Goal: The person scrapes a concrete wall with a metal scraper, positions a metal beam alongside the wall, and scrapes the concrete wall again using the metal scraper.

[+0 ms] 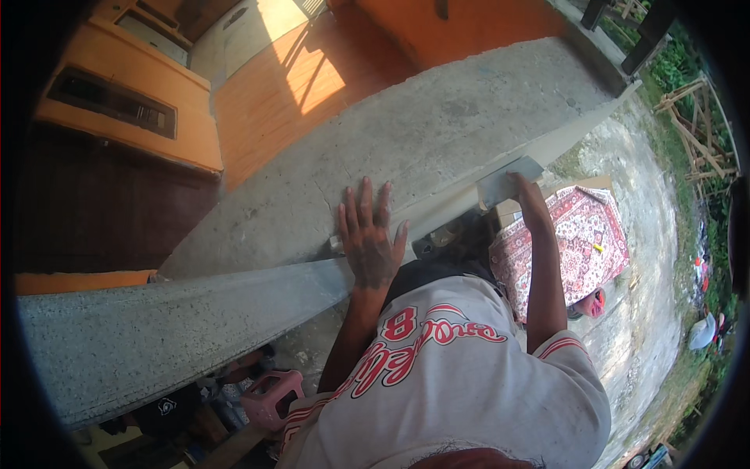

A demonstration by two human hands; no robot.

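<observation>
My left hand [370, 237] lies palm down with fingers apart on the near edge of a grey concrete ledge [422, 135]; it holds nothing. To its right, my right hand [524, 193] grips a flat grey sheet or block [504, 180] against the pale front face of the ledge. The fingers partly cover this piece, so its material and thickness cannot be told. A crack runs through the concrete just above my left hand.
A speckled grey beam or column [176, 334] stretches to the lower left, a pink plastic stool [272, 398] below it. A red and white patterned rug [571, 246] lies by my right arm. Beyond the ledge are an orange tiled floor [263, 111] and a wooden frame [697, 129] at far right.
</observation>
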